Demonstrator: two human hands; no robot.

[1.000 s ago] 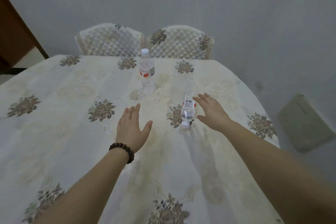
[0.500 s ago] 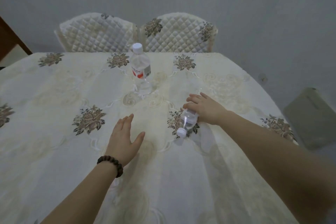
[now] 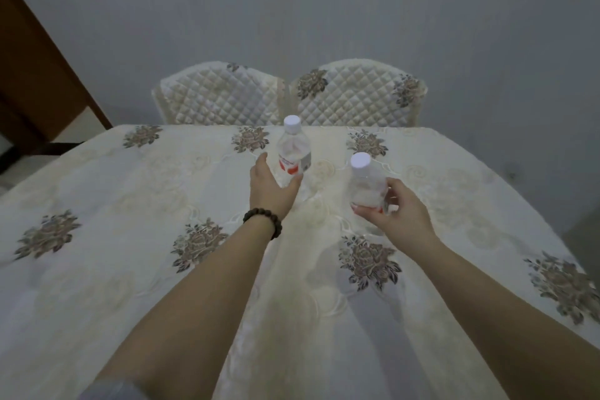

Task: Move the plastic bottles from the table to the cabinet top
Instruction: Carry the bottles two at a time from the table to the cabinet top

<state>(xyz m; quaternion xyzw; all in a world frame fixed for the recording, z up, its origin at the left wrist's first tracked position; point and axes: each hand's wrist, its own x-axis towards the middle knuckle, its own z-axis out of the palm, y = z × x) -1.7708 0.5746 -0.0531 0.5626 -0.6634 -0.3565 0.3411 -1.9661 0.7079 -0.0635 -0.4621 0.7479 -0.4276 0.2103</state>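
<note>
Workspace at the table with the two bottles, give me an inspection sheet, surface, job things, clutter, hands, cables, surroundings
Surface: table under a cream cloth with flower motifs.
Job's things: far bottle upright on the cloth, white cap, red and white label; near bottle upright, white cap, in the right hand.
Clutter: nothing seen.
Hands: left hand open, thumb and fingers either side of the far bottle, not yet closed; right hand grips the near bottle low on its body.
Cables: nothing seen.
Surroundings: two quilted chairs behind the table, grey wall, brown wooden panel at left. Cabinet not in view.
</note>
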